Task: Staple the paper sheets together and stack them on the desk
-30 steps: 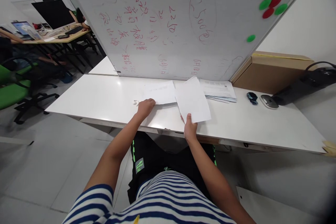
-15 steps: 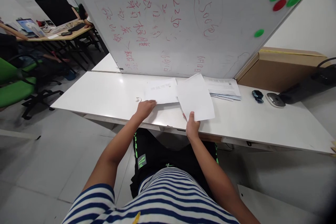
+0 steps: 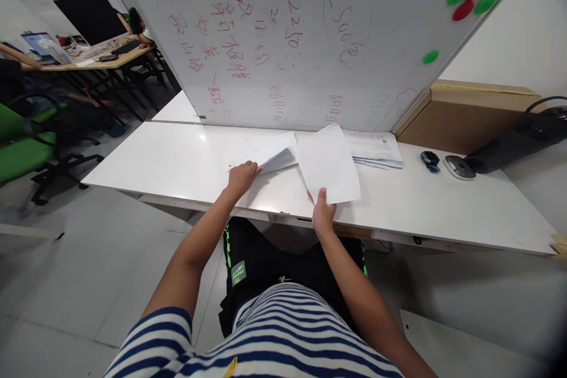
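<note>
My left hand (image 3: 243, 179) is closed on the near left corner of some sheets of paper (image 3: 277, 150), which it lifts so that their edge bends upward. My right hand (image 3: 324, 212) grips the lower edge of a blank white sheet (image 3: 330, 162), thumb on top and fingers beneath. Whether more sheets lie under this one I cannot tell. The two lots of paper meet or overlap at the middle. Just behind the right one lies a stack of printed papers (image 3: 376, 147) on the white desk (image 3: 443, 207).
A whiteboard (image 3: 310, 41) with red writing and round magnets stands along the desk's back. On the right are a cardboard box (image 3: 460, 115), a dark watch-like object (image 3: 429, 160), a grey and white device (image 3: 459, 166) and a black cylinder (image 3: 509, 142). Other people sit at a far-left table (image 3: 128, 58).
My left hand has raised the near edge of the left papers, which now curl up instead of lying flat. The right hand holds its sheet in nearly the same place. The view has shifted slightly.
</note>
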`<state>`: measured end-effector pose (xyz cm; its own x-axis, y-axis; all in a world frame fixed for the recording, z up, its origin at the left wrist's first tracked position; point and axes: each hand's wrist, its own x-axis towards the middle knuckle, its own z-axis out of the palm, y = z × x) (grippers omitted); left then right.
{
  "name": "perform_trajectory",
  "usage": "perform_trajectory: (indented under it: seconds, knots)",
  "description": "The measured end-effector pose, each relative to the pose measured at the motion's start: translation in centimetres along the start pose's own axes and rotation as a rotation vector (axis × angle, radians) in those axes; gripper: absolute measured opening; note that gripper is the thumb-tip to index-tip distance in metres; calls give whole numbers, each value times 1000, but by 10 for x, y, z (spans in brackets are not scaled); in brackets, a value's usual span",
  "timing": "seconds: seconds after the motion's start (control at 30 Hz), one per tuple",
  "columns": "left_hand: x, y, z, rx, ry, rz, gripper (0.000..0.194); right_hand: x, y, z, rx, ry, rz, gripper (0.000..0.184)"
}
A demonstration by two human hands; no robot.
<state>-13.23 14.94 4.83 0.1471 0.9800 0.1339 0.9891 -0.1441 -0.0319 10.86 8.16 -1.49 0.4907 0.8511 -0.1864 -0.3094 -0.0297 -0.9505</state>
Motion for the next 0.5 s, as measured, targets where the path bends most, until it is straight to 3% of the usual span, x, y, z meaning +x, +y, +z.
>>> perform_trajectory:
  seconds: [0.27,0.5]
  knots:
    - [10,-5,-4,-257,-71,26,44,0,2,-1,-27,-15,-8,74]
    - [9,-7,3,-309,95,-55,31,-2,-2,-1,13,-4,-10,71]
